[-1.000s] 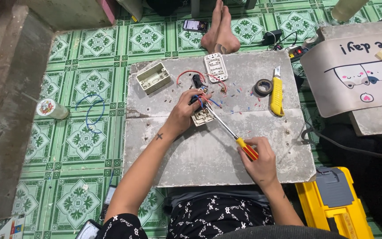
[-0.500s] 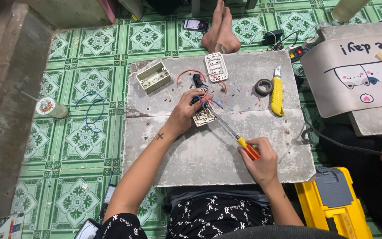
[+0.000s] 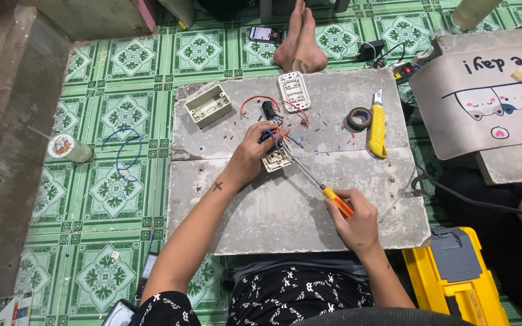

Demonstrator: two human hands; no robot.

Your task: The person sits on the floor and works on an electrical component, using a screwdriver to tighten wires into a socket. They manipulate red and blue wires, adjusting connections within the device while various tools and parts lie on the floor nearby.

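We see very little change over the last second. Our right hand [image 3: 351,217] slides slightly back toward the body along the table [image 3: 285,211], so the orange-handled screwdriver [image 3: 315,181] lies at a marginally different slant, its tip still at the switch module [image 3: 277,158]. Our left hand [image 3: 255,151] shifts its fingers a touch on that module. The view itself drifts a little.

- Floor tiles [image 3: 116,187]: green with white floral medallions.
- Screwdriver handle [image 3: 338,201]: orange and yellow.
- Utility knife [image 3: 377,122]: yellow.
- Slab table [image 3: 285,211]: mottled grey.
- Cream switch module [image 3: 277,158], red and blue wires.
- Shorts [image 3: 297,296]: black, white print.
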